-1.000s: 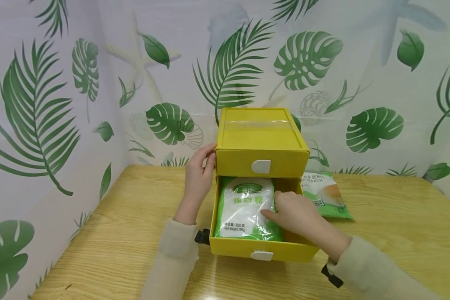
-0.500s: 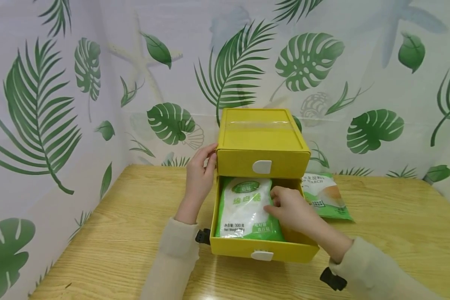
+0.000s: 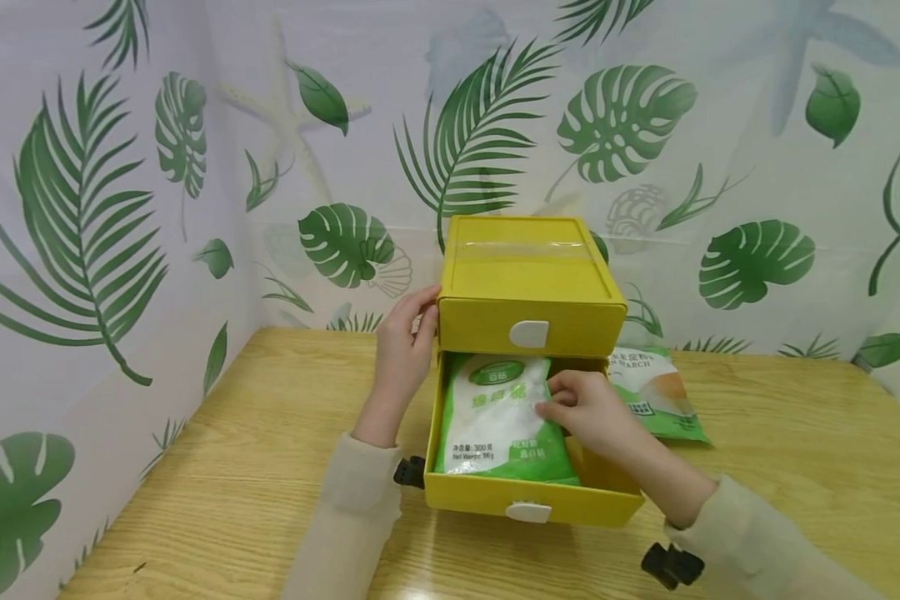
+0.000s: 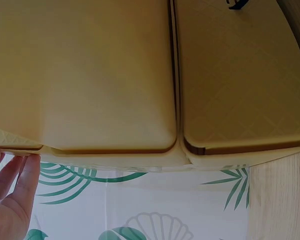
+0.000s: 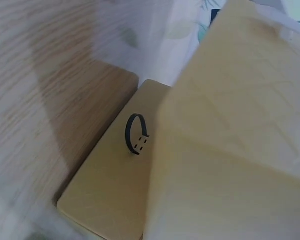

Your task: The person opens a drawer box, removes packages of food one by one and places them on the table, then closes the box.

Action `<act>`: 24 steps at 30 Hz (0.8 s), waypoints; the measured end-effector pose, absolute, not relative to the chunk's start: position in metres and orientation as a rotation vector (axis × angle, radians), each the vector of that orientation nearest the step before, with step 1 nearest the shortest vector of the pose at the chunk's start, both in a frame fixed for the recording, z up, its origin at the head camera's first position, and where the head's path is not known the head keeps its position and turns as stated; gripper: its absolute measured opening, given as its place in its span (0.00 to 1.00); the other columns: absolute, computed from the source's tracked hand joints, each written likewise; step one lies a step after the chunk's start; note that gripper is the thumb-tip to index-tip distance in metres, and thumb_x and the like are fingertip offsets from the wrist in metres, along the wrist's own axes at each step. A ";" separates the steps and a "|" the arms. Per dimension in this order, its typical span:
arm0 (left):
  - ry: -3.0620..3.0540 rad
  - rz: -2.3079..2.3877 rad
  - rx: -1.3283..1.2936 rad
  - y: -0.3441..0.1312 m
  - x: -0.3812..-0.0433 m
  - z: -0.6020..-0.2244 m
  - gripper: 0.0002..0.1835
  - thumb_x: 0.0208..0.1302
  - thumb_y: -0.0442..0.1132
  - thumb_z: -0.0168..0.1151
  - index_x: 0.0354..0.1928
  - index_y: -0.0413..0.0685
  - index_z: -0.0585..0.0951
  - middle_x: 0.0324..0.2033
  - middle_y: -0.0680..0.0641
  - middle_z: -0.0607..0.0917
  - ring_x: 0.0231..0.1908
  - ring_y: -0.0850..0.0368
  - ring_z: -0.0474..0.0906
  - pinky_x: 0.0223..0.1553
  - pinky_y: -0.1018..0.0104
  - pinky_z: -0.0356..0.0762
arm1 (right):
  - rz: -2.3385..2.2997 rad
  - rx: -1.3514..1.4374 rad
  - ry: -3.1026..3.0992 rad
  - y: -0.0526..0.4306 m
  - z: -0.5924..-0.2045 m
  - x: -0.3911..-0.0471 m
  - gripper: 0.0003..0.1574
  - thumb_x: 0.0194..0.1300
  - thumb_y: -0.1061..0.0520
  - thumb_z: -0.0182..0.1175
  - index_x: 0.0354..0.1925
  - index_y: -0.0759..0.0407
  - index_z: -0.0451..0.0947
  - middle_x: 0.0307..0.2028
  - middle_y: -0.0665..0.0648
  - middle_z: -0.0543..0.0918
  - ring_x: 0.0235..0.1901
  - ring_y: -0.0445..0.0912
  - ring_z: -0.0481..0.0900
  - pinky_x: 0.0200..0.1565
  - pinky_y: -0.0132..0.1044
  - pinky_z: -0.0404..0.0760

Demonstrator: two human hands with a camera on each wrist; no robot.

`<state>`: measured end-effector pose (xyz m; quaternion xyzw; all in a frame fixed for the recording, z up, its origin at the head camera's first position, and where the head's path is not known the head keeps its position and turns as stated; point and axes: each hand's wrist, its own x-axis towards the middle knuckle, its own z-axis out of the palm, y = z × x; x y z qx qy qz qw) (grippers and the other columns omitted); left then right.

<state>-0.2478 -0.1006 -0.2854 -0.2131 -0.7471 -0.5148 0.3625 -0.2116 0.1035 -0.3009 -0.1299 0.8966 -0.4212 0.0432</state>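
Note:
In the head view, a white and green bag of sugar (image 3: 491,421) lies in the pulled-out lower drawer (image 3: 472,493) of a yellow two-drawer box. My right hand (image 3: 588,408) reaches into the drawer and pinches the bag's right edge between thumb and fingers. The far fingertips are partly hidden. Against the left side of the upper drawer unit (image 3: 532,325), my left hand (image 3: 407,342) rests with extended fingers. The left wrist view shows those fingers (image 4: 25,185) at the box's edge. No right hand can be made out in the right wrist view.
Behind the drawer on the right lies a green and white starch packet (image 3: 656,392), partly hidden by the box. The wooden table (image 3: 270,467) meets a leaf-patterned backdrop (image 3: 330,150) at the back and left. White tabs (image 3: 528,334) mark the drawer fronts.
My right hand's fingers have drawn in on the bag's right edge. The bag's lower right corner has shifted slightly right. My left hand keeps its place on the box.

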 end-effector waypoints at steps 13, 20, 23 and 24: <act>-1.915 -1.318 -0.583 -0.105 -0.268 -0.302 0.12 0.55 0.31 0.46 0.42 0.39 0.72 0.35 0.46 0.74 0.34 0.60 0.69 0.24 0.75 0.72 | -1.789 -0.192 2.436 0.108 -0.296 -0.205 0.17 0.52 0.59 0.51 0.36 0.72 0.65 0.21 0.53 0.73 0.23 0.42 0.69 0.28 0.34 0.72; -1.911 -1.315 -0.583 -0.106 -0.269 -0.302 0.13 0.55 0.32 0.45 0.42 0.39 0.72 0.36 0.46 0.74 0.34 0.60 0.69 0.25 0.74 0.72 | -1.929 -0.168 2.312 0.107 -0.292 -0.200 0.18 0.51 0.56 0.53 0.33 0.71 0.64 0.17 0.51 0.70 0.20 0.40 0.66 0.27 0.34 0.72; -1.922 -1.317 -0.582 -0.107 -0.268 -0.302 0.13 0.55 0.33 0.45 0.43 0.40 0.71 0.36 0.47 0.73 0.34 0.61 0.68 0.25 0.76 0.72 | -1.974 -0.187 2.285 0.106 -0.292 -0.197 0.18 0.50 0.56 0.54 0.32 0.71 0.64 0.16 0.51 0.70 0.19 0.40 0.67 0.25 0.35 0.72; -1.925 -1.320 -0.584 -0.107 -0.268 -0.302 0.13 0.55 0.33 0.45 0.43 0.40 0.71 0.36 0.47 0.73 0.34 0.61 0.68 0.25 0.76 0.71 | -1.987 -0.198 2.275 0.106 -0.292 -0.195 0.17 0.50 0.57 0.54 0.32 0.71 0.64 0.16 0.51 0.70 0.18 0.40 0.66 0.24 0.34 0.72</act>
